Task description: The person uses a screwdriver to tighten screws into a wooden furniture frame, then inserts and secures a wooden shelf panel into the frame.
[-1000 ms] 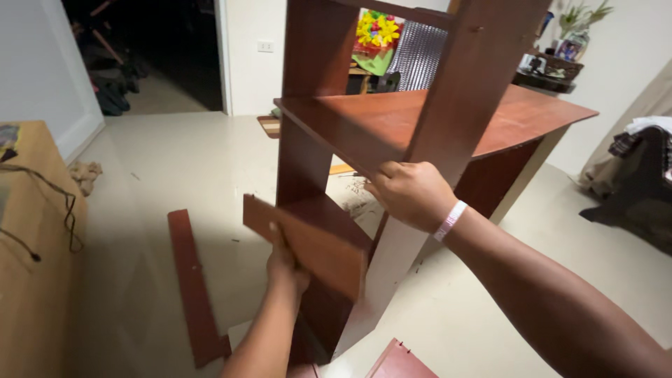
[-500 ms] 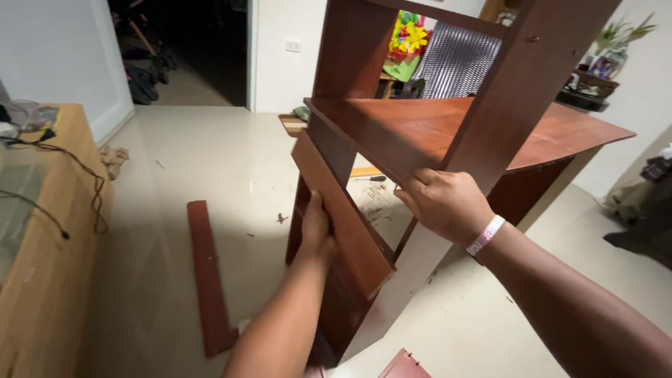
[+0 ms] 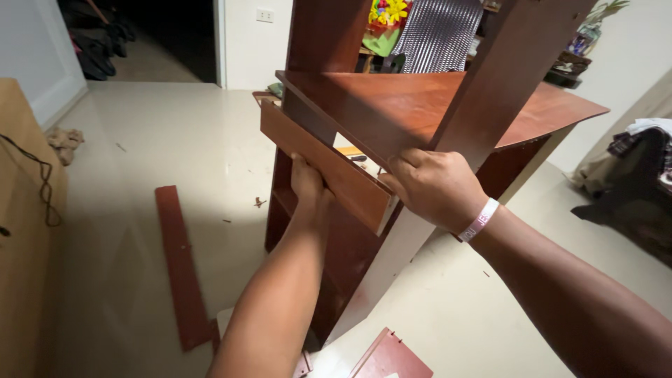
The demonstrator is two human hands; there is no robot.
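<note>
Pale glossy floor runs back to a dark doorway, and a reddish-brown shelf unit stands half built in the middle of the room. Its broad shelf board sits level, with a tall upright panel leaning across the front of it.

A narrow wooden strip is held up just under the front edge of that shelf board, slanting down from left to right. The left hand pushes against the strip's face from below, fingers hidden behind it, so I cannot tell how they are set. The right hand, with a pale wristband, is curled around the upright panel's edge right beside the strip's lower end, fingers wrapped tight.

On the floor to the left lies another long reddish plank, well apart from the unit. A light wooden table edge with a black cable shows at far left.
</note>
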